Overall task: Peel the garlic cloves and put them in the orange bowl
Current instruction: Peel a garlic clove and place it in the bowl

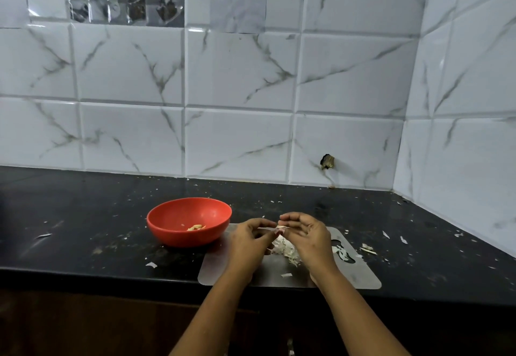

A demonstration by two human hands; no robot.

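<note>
Peeling step. I log left hand [251, 239] and right hand [304, 235], both grips pinching one clove [280, 227] above the board [279, 279], beside the bowl [178, 234]. Next, I judge: strip skin, drop clove in bowl.

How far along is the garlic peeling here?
Done: a few peeled cloves lie in the orange bowl; skins are heaped on the cutting mat. In hand: left hand and right hand pinch one garlic clove. Left: finishing it, dropping it in; other unpeeled cloves cannot be told.
</note>
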